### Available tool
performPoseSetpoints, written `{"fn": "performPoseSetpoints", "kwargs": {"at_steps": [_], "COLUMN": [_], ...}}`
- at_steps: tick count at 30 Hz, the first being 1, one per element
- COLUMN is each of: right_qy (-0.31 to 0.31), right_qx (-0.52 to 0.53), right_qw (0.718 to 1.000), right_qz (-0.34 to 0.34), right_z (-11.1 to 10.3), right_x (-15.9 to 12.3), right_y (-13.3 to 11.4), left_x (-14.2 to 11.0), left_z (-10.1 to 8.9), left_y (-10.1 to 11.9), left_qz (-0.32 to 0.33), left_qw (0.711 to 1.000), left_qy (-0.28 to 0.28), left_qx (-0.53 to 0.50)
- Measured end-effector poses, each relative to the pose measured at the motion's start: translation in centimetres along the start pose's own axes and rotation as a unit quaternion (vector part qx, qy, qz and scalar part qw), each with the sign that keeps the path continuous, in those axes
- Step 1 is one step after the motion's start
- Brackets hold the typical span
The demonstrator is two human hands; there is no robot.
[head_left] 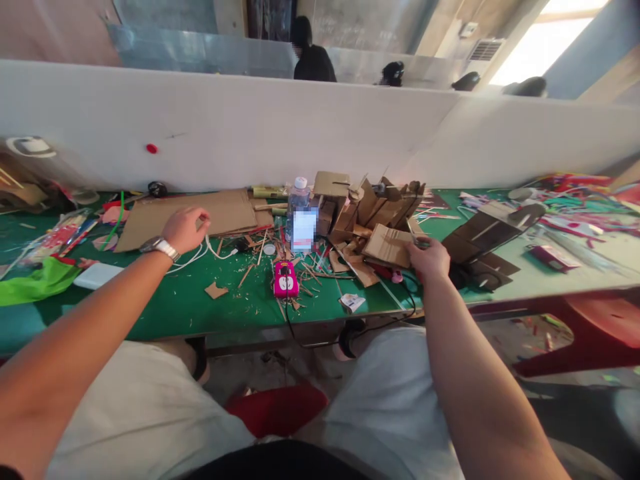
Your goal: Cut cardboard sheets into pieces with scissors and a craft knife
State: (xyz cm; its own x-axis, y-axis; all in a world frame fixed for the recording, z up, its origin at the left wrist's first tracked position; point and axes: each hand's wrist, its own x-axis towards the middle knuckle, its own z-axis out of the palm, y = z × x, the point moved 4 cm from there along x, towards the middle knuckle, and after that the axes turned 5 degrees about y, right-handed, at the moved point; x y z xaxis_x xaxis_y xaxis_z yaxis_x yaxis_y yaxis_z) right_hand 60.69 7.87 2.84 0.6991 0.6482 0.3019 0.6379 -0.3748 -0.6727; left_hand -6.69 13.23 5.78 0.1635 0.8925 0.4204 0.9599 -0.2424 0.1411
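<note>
My left hand, with a watch on its wrist, is curled at the near edge of a flat cardboard sheet; a white cable lies just below it. What the fingers hold, if anything, I cannot make out. My right hand is closed on a thin metal tool, beside a folded cardboard piece. A pile of cut cardboard pieces lies behind it.
A green table carries a water bottle, a pink power strip, cardboard scraps, a green bag and a dark cardboard model. A white partition stands behind, with people beyond it. A red stool is at right.
</note>
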Motion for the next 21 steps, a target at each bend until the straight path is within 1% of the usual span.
{"fn": "performPoseSetpoints", "kwargs": {"at_steps": [2,5,8,11,13,16,19,21], "right_qy": [0.008,0.014,0.005,-0.014,-0.016,-0.006,0.010,0.019], "right_qx": [-0.017,-0.032,-0.047,-0.060,-0.063,-0.053,-0.025,0.006], "right_qw": [1.000,0.999,0.999,0.998,0.998,0.998,0.999,0.998], "right_qz": [0.000,-0.011,-0.016,-0.022,-0.026,-0.032,-0.039,-0.052], "right_z": [-0.3,-0.5,-0.4,0.0,0.0,-0.3,-0.9,-1.4], "right_x": [0.0,-0.1,-0.2,-0.3,-0.4,-0.8,-1.2,-1.7], "right_y": [-0.1,-0.4,-0.6,-1.0,-1.4,-2.2,-3.2,-3.9], "left_x": [1.7,3.0,3.2,2.9,2.8,2.5,2.2,2.0], "left_z": [1.3,3.6,5.2,6.0,6.1,6.0,5.7,5.4], "left_y": [-2.2,-4.8,-6.8,-8.2,-8.8,-9.2,-9.2,-9.1], "left_qz": [-0.007,-0.019,-0.025,-0.033,-0.034,-0.018,0.006,0.017], "left_qw": [0.999,0.991,0.981,0.972,0.967,0.964,0.966,0.971], "left_qy": [-0.049,-0.127,-0.189,-0.228,-0.245,-0.256,-0.249,-0.229], "left_qx": [0.019,0.043,0.047,0.050,0.054,0.061,0.066,0.069]}}
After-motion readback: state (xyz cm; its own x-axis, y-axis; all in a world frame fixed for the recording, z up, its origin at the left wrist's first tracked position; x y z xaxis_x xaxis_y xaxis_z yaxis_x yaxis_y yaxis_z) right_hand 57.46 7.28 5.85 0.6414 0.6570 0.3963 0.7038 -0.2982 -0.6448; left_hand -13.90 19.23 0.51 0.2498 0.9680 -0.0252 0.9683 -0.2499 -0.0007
